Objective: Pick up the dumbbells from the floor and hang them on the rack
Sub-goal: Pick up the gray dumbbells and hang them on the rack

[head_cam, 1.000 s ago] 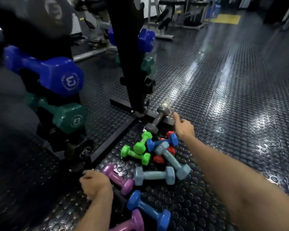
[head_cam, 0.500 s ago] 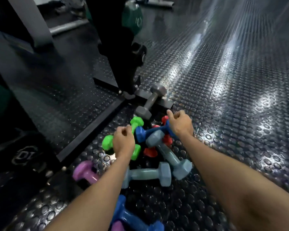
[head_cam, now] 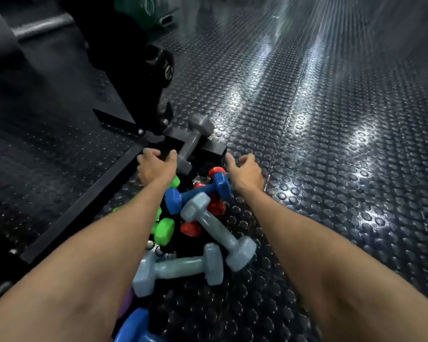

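Several small dumbbells lie in a pile on the studded floor by the black rack's base point(head_cam: 124, 166). A grey dumbbell point(head_cam: 193, 141) lies across the rack's foot at the far end. My left hand point(head_cam: 156, 166) hovers just left of its near head, fingers loosely curled, holding nothing. My right hand point(head_cam: 245, 172) is beside the dark blue dumbbell point(head_cam: 198, 192), fingers relaxed, empty. Under the blue one lie red dumbbells point(head_cam: 214, 206). Two pale blue-grey dumbbells point(head_cam: 218, 230) point(head_cam: 181, 267) lie nearer me. Green ones point(head_cam: 164, 229) are partly hidden by my left forearm.
The rack's upright point(head_cam: 124, 70) rises at upper left with a black dumbbell point(head_cam: 162, 67) hanging low on it. Another blue dumbbell point(head_cam: 136, 327) and a purple one point(head_cam: 126, 302) sit at the bottom edge. Bare studded rubber floor point(head_cam: 331, 144) stretches to the right.
Both hands have moved forward over the pile toward the grey dumbbell. The left hand left the green dumbbells; the right hand lifted off the blue one. The view has dropped closer to the floor.
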{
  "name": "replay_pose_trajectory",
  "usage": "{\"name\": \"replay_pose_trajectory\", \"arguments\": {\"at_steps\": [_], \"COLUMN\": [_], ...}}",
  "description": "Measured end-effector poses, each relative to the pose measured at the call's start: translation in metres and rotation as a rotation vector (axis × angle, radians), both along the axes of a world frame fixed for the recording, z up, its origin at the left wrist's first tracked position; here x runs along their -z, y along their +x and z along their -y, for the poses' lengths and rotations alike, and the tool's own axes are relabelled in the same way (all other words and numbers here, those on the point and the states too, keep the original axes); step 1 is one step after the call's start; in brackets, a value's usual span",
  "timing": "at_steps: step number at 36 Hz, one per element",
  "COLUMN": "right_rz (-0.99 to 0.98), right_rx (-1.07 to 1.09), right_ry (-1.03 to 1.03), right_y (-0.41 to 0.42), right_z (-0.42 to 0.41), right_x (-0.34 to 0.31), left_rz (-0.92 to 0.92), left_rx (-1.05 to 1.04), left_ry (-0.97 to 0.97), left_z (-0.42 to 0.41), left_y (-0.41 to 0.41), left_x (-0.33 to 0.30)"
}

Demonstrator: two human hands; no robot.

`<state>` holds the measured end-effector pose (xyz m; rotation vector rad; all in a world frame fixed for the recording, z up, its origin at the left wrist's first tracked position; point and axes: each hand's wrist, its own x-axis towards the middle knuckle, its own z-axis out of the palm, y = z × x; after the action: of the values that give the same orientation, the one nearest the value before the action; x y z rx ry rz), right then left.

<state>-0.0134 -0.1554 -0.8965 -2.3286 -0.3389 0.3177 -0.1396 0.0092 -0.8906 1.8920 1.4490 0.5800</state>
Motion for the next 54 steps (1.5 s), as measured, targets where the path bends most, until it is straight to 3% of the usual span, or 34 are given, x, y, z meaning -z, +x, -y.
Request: {"name": "replay_pose_trajectory", "arguments": {"at_steps": [3,6,8,11,17,21,30,36,42,48,51,54], "right_rz": [0.024,0.042,0.047,0.086,-0.018,-0.038,0.034,0.039,-0.213,-0.460,-0.530,-0.564], "right_rx": [-0.038,-0.073,-0.123,-0.267,-0.451,-0.371,-0.283,-0.249,0.008,0.171,0.235,0.250], "right_ry": [0.043,0.116,0.129,0.069,0.126,0.182,0.111,0.031,0.322,0.395,0.486,0.507], "right_y": [0.014,0.035,0.047,0.065,0.080,0.084,0.078,0.065,0.049,0.011,-0.002,-0.017], "right_z": [-0.032,-0.063,-0.082,-0.114,-0.149,-0.156,-0.165,-0.153,-0.076,-0.029,-0.006,0.020], "right_x": [-0.008,-0.014,-0.017,-0.014,0.001,0.000,0.000,-0.013,-0.011,-0.033,-0.078,-0.123], "left_rz": [-0.026,-0.167,-0.288,-0.288,-0.202,-0.221,-0.259,-0.245,-0.001,0.134,0.113,0.025], "left_rx": [0.081,0.265,0.338,0.277,0.217,0.207,0.112,0.165,0.287,0.438,0.474,0.425], "left_ry": [-0.120,-0.236,-0.171,0.025,0.008,0.007,-0.106,-0.091,0.089,0.195,0.142,-0.083], "left_z": [-0.013,-0.020,-0.016,-0.013,-0.019,-0.013,-0.020,-0.023,0.004,0.015,0.034,0.050], "left_y": [0.016,0.028,0.029,0.031,0.033,0.031,0.035,0.031,0.008,-0.018,-0.031,-0.034], "left_x": [0.007,0.025,0.043,0.065,0.057,0.049,0.050,0.048,0.041,0.007,-0.045,-0.094]}}
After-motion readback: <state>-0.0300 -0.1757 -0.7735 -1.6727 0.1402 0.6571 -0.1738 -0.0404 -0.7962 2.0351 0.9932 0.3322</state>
